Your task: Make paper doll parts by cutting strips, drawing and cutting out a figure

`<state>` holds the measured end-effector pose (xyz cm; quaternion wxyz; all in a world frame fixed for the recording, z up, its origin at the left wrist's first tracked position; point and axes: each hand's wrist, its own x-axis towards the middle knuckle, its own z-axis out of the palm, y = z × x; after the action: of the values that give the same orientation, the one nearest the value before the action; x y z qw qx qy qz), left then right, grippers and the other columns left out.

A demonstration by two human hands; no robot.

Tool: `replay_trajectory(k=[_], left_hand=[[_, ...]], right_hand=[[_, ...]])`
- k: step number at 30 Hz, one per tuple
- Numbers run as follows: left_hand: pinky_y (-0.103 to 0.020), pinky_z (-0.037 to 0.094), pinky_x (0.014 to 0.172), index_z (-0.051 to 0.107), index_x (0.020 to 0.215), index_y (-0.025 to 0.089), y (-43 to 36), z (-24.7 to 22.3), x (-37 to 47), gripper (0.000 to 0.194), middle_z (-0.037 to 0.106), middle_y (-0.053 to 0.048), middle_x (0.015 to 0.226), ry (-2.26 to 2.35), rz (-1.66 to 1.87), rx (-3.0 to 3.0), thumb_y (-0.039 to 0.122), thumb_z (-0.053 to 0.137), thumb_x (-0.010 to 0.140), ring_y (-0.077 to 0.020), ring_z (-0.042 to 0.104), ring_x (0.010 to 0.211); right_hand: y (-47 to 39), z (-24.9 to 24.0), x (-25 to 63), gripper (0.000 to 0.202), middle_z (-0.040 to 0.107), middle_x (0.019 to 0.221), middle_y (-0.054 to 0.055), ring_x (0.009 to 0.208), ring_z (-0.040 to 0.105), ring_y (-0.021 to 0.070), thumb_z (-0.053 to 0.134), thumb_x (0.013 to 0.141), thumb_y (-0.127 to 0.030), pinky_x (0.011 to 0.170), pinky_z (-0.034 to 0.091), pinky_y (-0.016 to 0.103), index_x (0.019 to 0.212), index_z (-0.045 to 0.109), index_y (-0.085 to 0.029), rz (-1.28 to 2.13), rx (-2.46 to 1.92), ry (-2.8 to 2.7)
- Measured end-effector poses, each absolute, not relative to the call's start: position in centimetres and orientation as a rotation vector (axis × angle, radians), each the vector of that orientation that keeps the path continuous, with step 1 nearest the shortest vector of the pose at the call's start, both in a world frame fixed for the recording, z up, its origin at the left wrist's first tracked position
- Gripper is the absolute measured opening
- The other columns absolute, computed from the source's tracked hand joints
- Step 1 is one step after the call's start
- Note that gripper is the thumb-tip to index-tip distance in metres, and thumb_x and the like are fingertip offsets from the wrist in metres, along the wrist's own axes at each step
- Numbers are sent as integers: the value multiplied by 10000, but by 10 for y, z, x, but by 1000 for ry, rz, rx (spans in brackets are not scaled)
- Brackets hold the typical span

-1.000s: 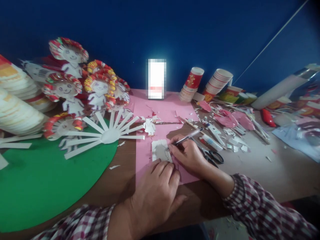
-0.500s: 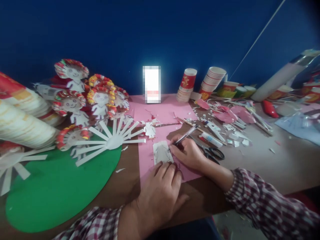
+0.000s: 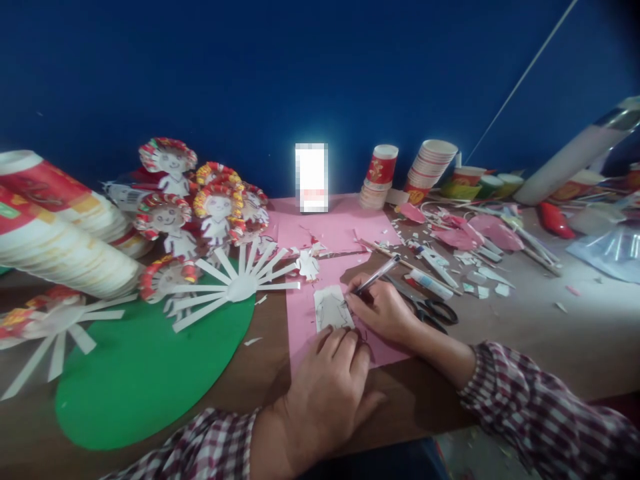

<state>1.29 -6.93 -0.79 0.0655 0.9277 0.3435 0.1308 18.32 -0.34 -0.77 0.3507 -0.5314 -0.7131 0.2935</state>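
Note:
A small white piece of paper [image 3: 331, 308] with dark drawn lines lies on pink paper [image 3: 300, 347]. The fingertips of my left hand [image 3: 335, 380] rest flat on its near edge, the thumb spread aside. My right hand [image 3: 385, 310] grips a pen [image 3: 376, 275], its tip at the paper's right side. Just beyond the drawing lies a little white paper figure cut-out [image 3: 307, 265]. Black-handled scissors [image 3: 435, 312] lie to the right of my right hand, their blades partly hidden behind it.
At left, a fringed white paper cup [image 3: 243, 288] overlaps a green sheet [image 3: 150, 373], near stacked paper cups [image 3: 75, 247] and several paper dolls [image 3: 217, 213]. A lit phone [image 3: 311, 179] stands at the back. Paper scraps [image 3: 493, 277], a glue tube [image 3: 431, 283] and more cups [image 3: 431, 167] are on the right.
The whole scene has shifted slightly right and down at the left as the camera turned. Both hands keep their places at the paper; the pen stays in my right hand.

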Motion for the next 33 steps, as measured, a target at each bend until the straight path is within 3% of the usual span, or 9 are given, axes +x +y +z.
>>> replay_trajectory(k=[12,33], left_hand=[[-483,442,969,590,1142,110,-69,-7,14,491,606,-165,1170,1026,410,2793,485,617,826,-317,547,1084],[-484,435,991,594,1125,116,-68,-6,13,470,610,-164,1180,1011,382,2784,477,619,825,-316,550,1101]], right_hand=[[-4,-5,181,79,612,680,-5,594,562,133,536,849,-226,591,439,235,873,595,-179,775,-1380,-1848],[-4,-3,181,86,682,809,26,712,632,151,551,849,-213,687,468,242,891,614,-173,747,-1372,-1899]])
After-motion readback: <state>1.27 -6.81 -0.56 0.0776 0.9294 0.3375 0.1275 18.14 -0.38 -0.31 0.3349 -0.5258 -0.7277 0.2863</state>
